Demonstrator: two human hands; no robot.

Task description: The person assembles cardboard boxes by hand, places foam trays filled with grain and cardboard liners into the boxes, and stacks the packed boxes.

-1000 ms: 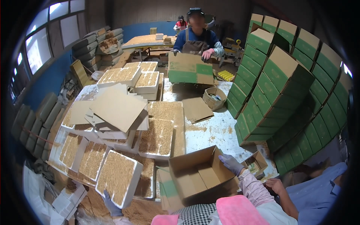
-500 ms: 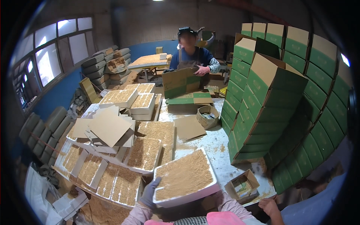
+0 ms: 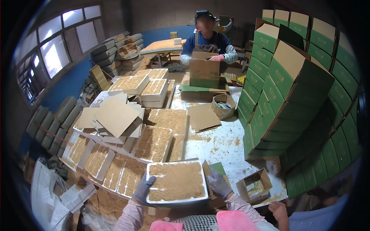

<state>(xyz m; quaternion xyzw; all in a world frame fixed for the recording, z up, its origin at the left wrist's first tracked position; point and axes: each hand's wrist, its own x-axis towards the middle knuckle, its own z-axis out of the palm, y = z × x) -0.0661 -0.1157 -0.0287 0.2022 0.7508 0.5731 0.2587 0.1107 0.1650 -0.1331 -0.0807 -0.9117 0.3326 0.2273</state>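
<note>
In the head view my left hand grips the left side of a white foam tray filled with tan granular material. The tray sits over or partly inside an open cardboard box, whose lower part it mostly hides. Gloved in grey, my right hand has its fingers on the box's right side, close to the tray. Several more filled trays stand left and behind, some topped by loose cardboard sheets.
Across the table, a person handles an upright carton. Tall stacks of green cartons line the right, beside a small open box. Another person's bare hand is at lower right. A round container stands mid-table.
The tray in my left hand has moved right from the lower-left group to the box, and now lies more level. The co-worker's cardboard has gone from flat or tilted to upright.
</note>
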